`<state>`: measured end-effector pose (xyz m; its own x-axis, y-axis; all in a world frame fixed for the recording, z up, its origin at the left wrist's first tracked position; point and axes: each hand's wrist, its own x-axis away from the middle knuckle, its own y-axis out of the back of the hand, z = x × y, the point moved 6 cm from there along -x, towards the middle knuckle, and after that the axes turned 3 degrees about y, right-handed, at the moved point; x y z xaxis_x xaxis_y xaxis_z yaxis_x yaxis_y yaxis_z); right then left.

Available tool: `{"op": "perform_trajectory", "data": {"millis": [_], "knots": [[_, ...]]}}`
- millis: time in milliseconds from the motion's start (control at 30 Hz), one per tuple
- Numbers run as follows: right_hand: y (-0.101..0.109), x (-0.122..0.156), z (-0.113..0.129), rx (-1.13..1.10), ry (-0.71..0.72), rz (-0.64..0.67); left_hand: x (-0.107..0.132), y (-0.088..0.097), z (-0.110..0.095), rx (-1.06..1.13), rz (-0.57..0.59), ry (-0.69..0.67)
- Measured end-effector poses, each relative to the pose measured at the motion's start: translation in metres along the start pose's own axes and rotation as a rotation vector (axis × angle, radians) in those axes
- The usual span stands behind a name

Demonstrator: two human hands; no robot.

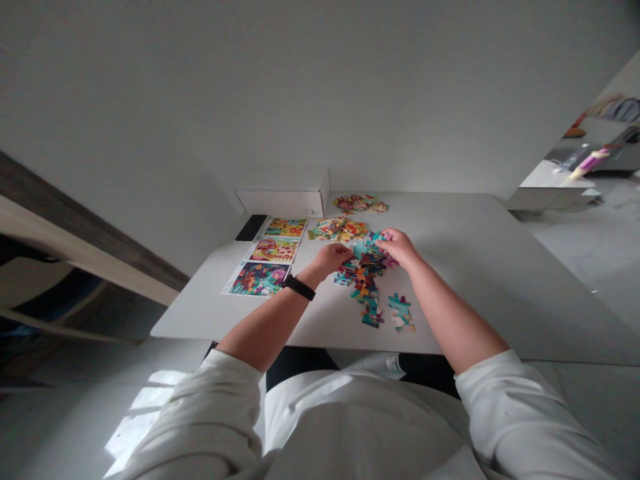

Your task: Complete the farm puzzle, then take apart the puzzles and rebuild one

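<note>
We see both bare hands at work over a loose heap of puzzle pieces (369,267), mostly teal, purple and orange, spread between and below them on the white table (465,273). The left hand (334,259) has its thumb and fingers drawn together at the heap's left edge, right beside some teal pieces; we cannot tell whether it pinches one of them. The right hand (398,247) reaches in from the other side, its fingertips closed on a small teal piece (384,237) at the heap's far right edge.

Nearer the body than either hand, a narrow run of pieces (371,312) trails out of the heap — and to its right, below the right hand, a pale teal cluster (401,313) lies apart (we cannot make out whether its parts are joined). Just beyond the left hand sits a yellow and orange pile (345,229), and past that, farther from both hands, a reddish pile (361,203).

To the left of the left hand we find a printed sheet (245,279) with three colourful pictures in a column, the nearest one dark and many-coloured. A black phone (251,228) lies by the sheet's far end, and a white box (280,202) stands behind — well beyond the left hand, whose wrist wears a black band (299,287).
</note>
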<state>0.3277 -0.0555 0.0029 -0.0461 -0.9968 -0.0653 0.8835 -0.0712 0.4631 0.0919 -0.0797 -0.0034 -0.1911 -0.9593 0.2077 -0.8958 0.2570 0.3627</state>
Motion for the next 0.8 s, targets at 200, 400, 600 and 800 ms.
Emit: {"op": "perform_trajectory", "data": {"millis": [200, 400, 600, 800], "knots": [[-0.007, 0.003, -0.001, 0.355, 0.025, 0.179, -0.012, 0.0, 0.007, -0.06, -0.01, 0.066], [-0.008, 0.011, 0.007, 0.62, 0.088, 0.236, -0.01, 0.004, 0.002, -0.05, -0.001, 0.029], [-0.006, 0.015, 0.025, 0.491, 0.213, 0.021, -0.001, -0.002, -0.015, 0.081, 0.039, -0.083], [-0.019, 0.007, 0.018, -0.046, 0.224, 0.109, 0.002, -0.009, -0.018, 0.163, 0.11, -0.137]]}}
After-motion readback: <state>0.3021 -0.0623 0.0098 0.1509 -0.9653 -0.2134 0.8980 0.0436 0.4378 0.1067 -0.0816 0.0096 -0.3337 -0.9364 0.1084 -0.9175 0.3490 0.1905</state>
